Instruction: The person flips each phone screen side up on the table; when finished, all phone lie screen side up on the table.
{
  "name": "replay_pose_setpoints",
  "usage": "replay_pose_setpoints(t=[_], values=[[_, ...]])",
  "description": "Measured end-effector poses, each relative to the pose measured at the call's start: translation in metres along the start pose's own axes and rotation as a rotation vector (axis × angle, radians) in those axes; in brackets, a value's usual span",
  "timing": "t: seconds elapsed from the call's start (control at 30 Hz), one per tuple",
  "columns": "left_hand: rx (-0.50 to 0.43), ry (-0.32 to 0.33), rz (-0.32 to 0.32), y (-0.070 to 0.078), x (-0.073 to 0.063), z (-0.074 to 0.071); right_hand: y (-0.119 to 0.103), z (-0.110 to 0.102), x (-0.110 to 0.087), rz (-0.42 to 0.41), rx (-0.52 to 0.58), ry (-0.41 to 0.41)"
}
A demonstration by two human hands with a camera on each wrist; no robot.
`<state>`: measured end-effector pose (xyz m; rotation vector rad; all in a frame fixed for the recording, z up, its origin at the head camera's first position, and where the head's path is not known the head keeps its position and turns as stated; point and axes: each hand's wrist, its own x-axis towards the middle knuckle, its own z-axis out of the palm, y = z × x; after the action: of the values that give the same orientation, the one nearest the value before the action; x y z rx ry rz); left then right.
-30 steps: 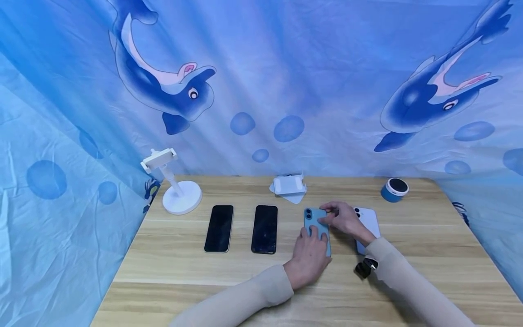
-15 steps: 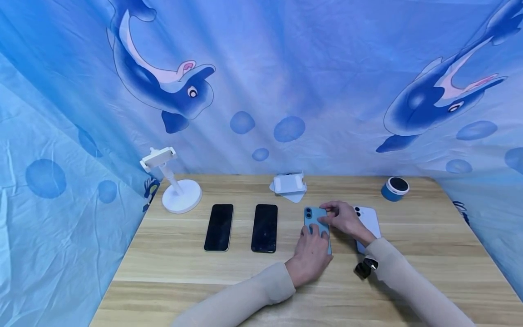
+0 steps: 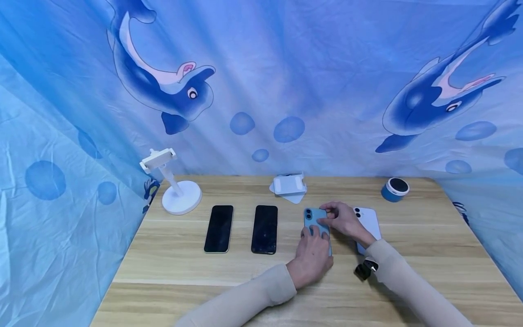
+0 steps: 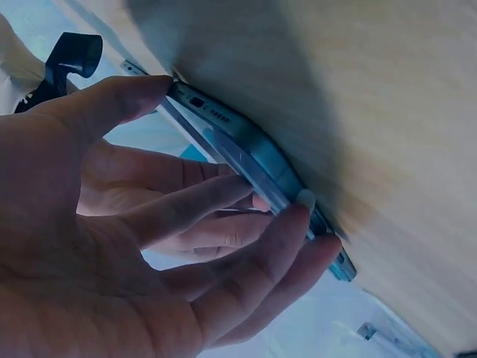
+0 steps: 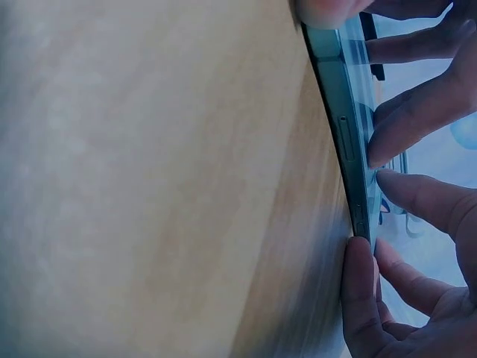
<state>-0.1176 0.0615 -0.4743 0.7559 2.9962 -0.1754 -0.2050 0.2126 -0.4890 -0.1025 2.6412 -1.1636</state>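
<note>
A teal phone (image 3: 316, 218) lies face down on the wooden table, its two camera lenses at the far left corner. My left hand (image 3: 311, 260) spans its near half; in the left wrist view the thumb (image 4: 134, 97) is at the corner by the charging port and other fingertips reach the long edge. My right hand (image 3: 344, 221) grips the far right side, thumb over the back, fingertips at the top edge. In the right wrist view, fingertips of both hands meet close together along the phone's side (image 5: 344, 134). Part of its near end is hidden under my left hand.
Two dark-screened phones (image 3: 219, 228) lie to the left. A white phone (image 3: 368, 222) lies partly under my right forearm. Along the back stand a white phone stand (image 3: 182, 198), a small folded white holder (image 3: 288, 185) and a blue round speaker-like object (image 3: 394, 190).
Almost nothing moves. My left hand shifts very slightly to the right along the teal phone; my right hand keeps its grip in the same place.
</note>
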Motion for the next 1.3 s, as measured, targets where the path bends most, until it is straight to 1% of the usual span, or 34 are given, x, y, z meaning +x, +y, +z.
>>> replay_pose_setpoints(t=[0.13, 0.23, 0.43, 0.6, 0.73, 0.87, 0.97, 1.1, 1.2, 1.3], values=[[0.031, 0.036, 0.008, 0.001, -0.001, 0.000, 0.000, 0.000, -0.001, 0.003, 0.016, -0.006], [0.017, 0.045, 0.014, 0.000, -0.001, 0.001, 0.000, 0.000, -0.001, 0.006, 0.033, -0.013], [-0.024, 0.043, 0.023, -0.001, -0.003, 0.002, 0.001, 0.001, -0.002, 0.019, 0.047, -0.009], [-0.042, 0.047, 0.028, -0.003, -0.006, 0.002, 0.001, -0.001, -0.003, 0.039, 0.109, -0.017], [-0.122, 0.058, 0.005, -0.006, -0.009, 0.000, -0.001, -0.002, -0.002, 0.041, 0.168, -0.029], [-0.208, 0.083, -0.008, -0.009, -0.012, -0.001, -0.003, -0.002, 0.000, 0.055, 0.200, -0.028], [-0.251, 0.114, 0.001, -0.011, -0.014, -0.001, -0.004, -0.002, 0.000, 0.056, 0.225, -0.026], [-0.300, 0.156, -0.004, -0.014, -0.016, 0.000, -0.004, -0.004, -0.001, 0.029, 0.273, -0.047], [-0.346, 0.156, -0.018, -0.016, -0.016, 0.000, -0.004, -0.005, -0.003, -0.003, 0.302, -0.069], [-0.419, 0.130, -0.031, -0.020, -0.016, -0.001, -0.004, -0.005, -0.005, -0.038, 0.325, -0.087]])
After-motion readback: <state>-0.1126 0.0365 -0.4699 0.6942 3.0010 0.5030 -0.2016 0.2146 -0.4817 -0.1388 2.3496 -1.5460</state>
